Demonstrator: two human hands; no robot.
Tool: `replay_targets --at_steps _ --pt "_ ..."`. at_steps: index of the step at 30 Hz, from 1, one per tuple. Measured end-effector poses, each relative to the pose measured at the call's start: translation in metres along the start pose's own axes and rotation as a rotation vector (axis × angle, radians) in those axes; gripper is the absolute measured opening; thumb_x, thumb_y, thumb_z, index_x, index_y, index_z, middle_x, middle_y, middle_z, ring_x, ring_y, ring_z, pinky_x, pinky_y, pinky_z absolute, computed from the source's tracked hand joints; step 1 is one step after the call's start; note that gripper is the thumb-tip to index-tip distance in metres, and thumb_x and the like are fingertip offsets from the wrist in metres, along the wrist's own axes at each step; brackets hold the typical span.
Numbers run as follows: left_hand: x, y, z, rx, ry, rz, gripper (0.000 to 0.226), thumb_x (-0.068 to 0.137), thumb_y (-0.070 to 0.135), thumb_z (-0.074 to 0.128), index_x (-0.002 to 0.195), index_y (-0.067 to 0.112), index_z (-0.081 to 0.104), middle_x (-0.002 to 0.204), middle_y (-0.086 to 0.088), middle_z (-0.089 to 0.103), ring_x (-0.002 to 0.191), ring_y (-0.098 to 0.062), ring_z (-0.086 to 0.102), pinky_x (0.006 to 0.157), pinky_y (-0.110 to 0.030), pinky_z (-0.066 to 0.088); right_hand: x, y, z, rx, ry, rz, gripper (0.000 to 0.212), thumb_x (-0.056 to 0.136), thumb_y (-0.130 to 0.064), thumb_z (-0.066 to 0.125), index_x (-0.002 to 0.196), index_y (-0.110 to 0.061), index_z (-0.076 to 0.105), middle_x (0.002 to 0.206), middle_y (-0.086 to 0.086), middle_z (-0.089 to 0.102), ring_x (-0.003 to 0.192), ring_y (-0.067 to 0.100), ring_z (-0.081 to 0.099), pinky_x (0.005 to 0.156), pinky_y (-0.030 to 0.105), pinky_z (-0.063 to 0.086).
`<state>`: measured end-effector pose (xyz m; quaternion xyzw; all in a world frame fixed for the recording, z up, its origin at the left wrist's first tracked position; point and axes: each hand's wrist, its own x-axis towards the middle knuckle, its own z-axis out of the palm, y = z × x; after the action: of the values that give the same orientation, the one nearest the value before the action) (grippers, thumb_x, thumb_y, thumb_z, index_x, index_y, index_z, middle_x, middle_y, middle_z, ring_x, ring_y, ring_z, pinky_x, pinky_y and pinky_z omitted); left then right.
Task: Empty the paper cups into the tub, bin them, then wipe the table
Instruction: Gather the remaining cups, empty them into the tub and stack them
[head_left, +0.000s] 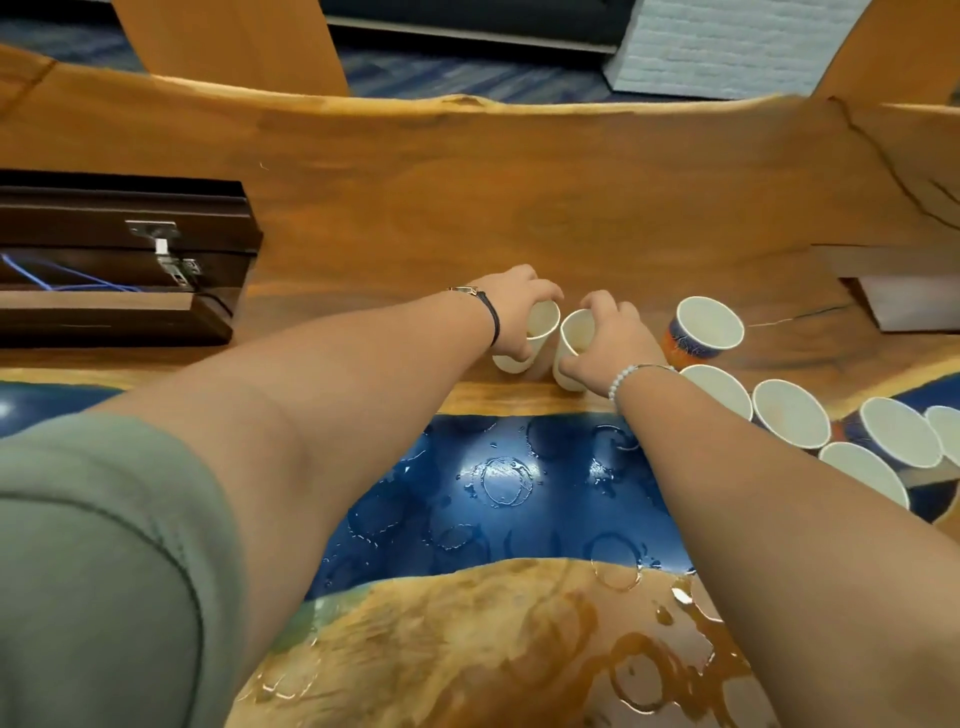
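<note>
Broadly, the table (415, 197) fills the view: a live-edge slab of glossy orange-brown wood crossed by a band of deep blue resin (467, 530), hard and slick all over. A dark wooden case (119, 249) with a metal latch sits at the left, well apart from the work. To the right, a cluster of spare cups (789, 415) stands packed close together, some printed orange and blue on the wall, all white inside. Neither tub nor bin is in view.

Near mid-table, on the wood just beyond the blue band, two plain white paper cups stand upright and side by side. The left hand (519, 306) grips the left cup (514, 361) from above, fingers curled over its rim. The right hand (613, 338) grips the right cup (574, 332) the same way. How full either is cannot be told.

These cups are likely light and thin-walled, tapered, and quick to buckle under a squeeze. The rolled rim is probably the stiffest part, so a hold just below it, kept level, looks safest; damp bases may slide on the gloss.

Clear wet rings (503, 480) bead on the resin, and a brown puddle (649, 670) smears the near wood.
</note>
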<state>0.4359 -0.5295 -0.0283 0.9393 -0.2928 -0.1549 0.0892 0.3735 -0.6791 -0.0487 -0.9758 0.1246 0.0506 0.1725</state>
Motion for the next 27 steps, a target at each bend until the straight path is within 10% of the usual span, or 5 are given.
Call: replay_targets --at_steps 27 --pt "-0.347 -0.077 0.014 -0.163 0.276 -0.652 0.080 0.065 0.028 0.082 0.134 0.031 0.042 0.134 -0.008 0.038 0.117 -0.034 0.048 0.098 -0.043 0.044 -0.288 -0.134 0.053 0.000 -0.291 -0.601 0.086 0.071 -0.040 0.073 0.139 -0.028 0.023 0.131 0.000 0.038 0.118 0.024 0.044 0.093 0.034 0.043"
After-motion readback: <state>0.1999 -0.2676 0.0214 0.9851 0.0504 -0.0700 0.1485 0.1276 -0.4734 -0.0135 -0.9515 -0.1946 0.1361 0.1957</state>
